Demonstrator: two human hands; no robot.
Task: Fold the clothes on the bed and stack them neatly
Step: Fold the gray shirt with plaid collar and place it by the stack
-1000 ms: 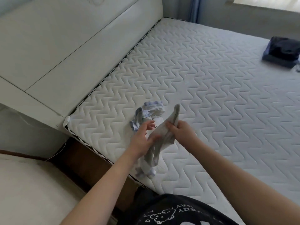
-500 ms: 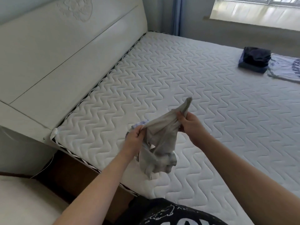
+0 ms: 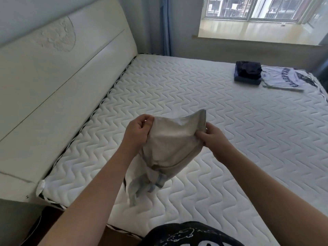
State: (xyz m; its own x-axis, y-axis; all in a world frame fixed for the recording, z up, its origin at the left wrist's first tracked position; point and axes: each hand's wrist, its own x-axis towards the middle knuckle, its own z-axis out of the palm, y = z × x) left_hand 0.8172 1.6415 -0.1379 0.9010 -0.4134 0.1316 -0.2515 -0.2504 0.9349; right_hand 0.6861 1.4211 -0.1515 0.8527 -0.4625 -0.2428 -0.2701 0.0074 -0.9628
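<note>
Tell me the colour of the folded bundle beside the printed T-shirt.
Dark navy, nearly black; the folded bundle shows best in the head view, at the bed's far corner.

— What kind of place is this?

— It is a bedroom in a home. A large bed (image 3: 177, 96) with a white quilted mattress fills most of the view, and a pale padded headboard (image 3: 58, 73) with an embossed ornament stands along its left side.

— What else shows it?

— There is a window (image 3: 255, 9) with a wide sill and a blue curtain (image 3: 165, 25) in the corner. Through the glass other buildings are visible. At the far edge of the mattress lie a dark folded garment (image 3: 248, 72) and, just beside it, a white printed T-shirt (image 3: 282, 79).
</note>
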